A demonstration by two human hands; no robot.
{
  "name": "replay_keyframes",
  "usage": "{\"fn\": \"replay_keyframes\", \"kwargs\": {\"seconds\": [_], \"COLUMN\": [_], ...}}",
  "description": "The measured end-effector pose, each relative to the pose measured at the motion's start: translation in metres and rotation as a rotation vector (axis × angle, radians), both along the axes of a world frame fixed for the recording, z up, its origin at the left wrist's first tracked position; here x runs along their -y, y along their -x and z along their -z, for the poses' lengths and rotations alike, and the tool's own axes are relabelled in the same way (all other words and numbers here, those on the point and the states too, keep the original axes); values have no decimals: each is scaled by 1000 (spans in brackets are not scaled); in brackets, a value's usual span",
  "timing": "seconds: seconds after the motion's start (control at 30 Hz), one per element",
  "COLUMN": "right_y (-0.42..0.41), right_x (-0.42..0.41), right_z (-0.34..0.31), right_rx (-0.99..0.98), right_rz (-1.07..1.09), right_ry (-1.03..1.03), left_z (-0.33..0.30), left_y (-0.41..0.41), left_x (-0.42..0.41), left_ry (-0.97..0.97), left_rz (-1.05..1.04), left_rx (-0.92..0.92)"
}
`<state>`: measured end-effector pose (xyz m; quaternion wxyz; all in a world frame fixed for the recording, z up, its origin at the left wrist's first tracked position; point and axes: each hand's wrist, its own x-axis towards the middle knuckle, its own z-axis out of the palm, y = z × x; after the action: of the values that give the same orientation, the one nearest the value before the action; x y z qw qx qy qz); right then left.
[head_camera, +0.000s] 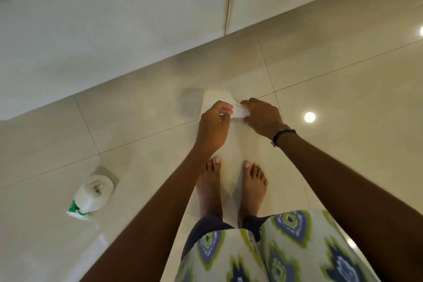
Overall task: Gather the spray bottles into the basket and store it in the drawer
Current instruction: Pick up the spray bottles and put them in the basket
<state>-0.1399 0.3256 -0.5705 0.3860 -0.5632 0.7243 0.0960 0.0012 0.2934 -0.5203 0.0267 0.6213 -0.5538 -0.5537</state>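
A person is standing barefoot on a glossy tiled floor [343, 89] and looking straight down, with both arms reaching forward over the feet. The left hand [211, 125] and the right hand [263, 115] are meeting on a pale white object [216, 98] that is too blurred to name for certain; it is reaching from the hands down toward the floor ahead of the toes. The fingers [225, 107] of the left hand are curling closed around one side of its small white top [238, 112], and the fingers of the right hand are pressing in on the other side, so both hands are gripping it between them. A beaded bracelet [282, 135] is sitting on the right wrist. Well apart from the fingers, down and to the left of the left hand, a white spray bottle [92, 194] with a green and white trigger head is lying on its side on the floor. Beyond the fingers, white cabinet fronts [114, 30] are running along the edge of the floor, with a thin vertical seam between two panels.
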Motion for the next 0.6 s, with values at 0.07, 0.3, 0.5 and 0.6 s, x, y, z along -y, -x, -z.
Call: {"fn": "replay_keyframes", "kwargs": {"seconds": [0.07,0.3,0.5,0.6], "right_y": [-7,-27,-43,-49], "right_x": [-2,0,10,18], "right_z": [-24,-156,-281,-338], "right_rx": [11,99,92,180], "right_rz": [-41,-69,-129,-89], "right_ry": [-20,77,226,216], "left_z": [-17,-123,-225,-270], "left_y": [-1,-22,-44,-58], "left_x": [-5,-22,-21,-17], "left_ry": [39,286,619,682], "left_rz": [34,258,383,466], "left_rx": [-10,103,256,273]}}
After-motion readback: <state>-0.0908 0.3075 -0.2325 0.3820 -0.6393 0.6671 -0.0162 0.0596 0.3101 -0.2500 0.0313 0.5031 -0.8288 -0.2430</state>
